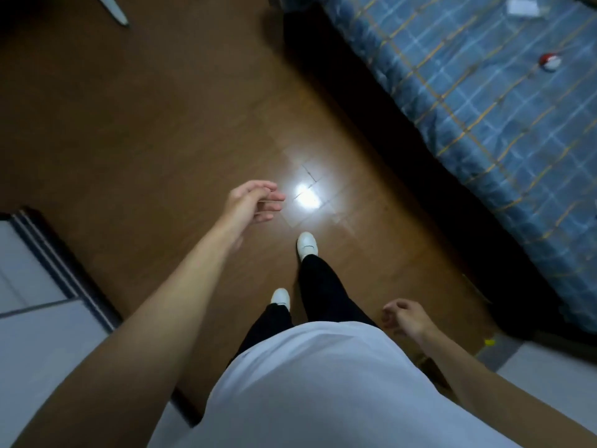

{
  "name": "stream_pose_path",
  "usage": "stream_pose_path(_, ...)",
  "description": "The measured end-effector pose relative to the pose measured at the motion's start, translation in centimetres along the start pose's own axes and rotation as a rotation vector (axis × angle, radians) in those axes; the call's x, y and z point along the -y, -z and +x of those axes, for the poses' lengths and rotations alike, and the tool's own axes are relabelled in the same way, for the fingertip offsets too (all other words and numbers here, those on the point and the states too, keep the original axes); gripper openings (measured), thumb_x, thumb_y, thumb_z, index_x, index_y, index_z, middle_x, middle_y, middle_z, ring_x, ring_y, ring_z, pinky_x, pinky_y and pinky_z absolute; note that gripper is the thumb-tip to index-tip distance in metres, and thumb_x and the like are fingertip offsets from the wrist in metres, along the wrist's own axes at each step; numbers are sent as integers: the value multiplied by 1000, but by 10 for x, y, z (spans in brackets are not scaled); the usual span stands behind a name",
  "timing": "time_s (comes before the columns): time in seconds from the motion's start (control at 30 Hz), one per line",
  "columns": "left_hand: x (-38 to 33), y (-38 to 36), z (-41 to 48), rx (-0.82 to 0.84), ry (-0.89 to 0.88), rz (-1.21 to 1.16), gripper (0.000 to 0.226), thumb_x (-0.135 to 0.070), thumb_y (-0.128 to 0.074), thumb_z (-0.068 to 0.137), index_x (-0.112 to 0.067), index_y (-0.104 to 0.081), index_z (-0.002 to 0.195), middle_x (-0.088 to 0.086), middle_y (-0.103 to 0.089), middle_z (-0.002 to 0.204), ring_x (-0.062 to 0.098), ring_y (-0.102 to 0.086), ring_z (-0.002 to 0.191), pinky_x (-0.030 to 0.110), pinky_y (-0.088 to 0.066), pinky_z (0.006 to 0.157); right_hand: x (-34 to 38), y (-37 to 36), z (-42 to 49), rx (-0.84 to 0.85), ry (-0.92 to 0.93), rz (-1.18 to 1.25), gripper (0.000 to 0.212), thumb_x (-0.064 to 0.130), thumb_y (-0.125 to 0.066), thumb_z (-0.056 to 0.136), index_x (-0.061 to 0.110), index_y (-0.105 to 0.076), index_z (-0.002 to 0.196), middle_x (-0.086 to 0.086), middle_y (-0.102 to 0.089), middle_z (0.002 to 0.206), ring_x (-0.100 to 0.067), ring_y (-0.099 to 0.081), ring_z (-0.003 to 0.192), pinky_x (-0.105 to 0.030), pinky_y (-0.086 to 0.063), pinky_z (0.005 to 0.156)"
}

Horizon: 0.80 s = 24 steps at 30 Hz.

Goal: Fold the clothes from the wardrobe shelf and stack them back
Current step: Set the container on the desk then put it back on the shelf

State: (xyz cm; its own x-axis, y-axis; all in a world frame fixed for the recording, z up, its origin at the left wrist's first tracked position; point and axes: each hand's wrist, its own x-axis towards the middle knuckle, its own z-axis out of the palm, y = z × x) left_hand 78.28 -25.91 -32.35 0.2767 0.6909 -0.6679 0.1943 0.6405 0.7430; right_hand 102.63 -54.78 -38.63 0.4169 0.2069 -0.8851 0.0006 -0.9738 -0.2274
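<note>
No clothes from the shelf show in this view. My left hand [253, 200] is stretched out in front of me over the brown wooden floor [145, 124], fingers relaxed and holding nothing. My right hand [405, 318] hangs by my hip with fingers loosely curled, also holding nothing. I look down on my white shirt, black trousers and white shoes. A pale panel with a dark edge [35, 286], possibly the wardrobe, sits at the lower left.
A bed with a blue checked cover [504, 118] runs along the right side, its dark side board next to the floor. A small red and white ball [549, 63] and a white paper [521, 8] lie on it. A bright light glare marks the floor ahead.
</note>
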Motion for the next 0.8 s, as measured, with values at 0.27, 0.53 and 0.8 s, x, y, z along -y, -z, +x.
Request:
stream_pose_path(0.27, 24, 111, 28, -300, 245, -24, 17, -11, -53, 101, -18, -68, 97, 2, -76, 91, 13, -69, 75, 28, -55, 71, 217, -37, 56, 176, 135, -123, 17, 6, -49, 101, 0, -65, 97, -15, -67, 88, -28, -61, 75, -35, -50, 67)
stream_pose_path(0.53, 86, 158, -10, -411, 637, -150, 21, -20, -47, 104, -15, -67, 108, 5, -75, 106, 21, -69, 98, 39, -54, 88, 479, -136, 22, 405, 535, -113, 16, 13, -54, 97, 4, -67, 103, -7, -69, 90, -21, -66, 78, -35, -54, 75)
stream_pose_path(0.8, 51, 257, 60, -439, 670, -330, 25, -16, -42, 106, -5, -62, 116, 14, -70, 114, 28, -65, 103, 42, -49, 96, 599, -220, 29, 363, 516, -268, 12, 13, -54, 97, 14, -64, 90, -8, -67, 90, -23, -64, 76, -35, -51, 73)
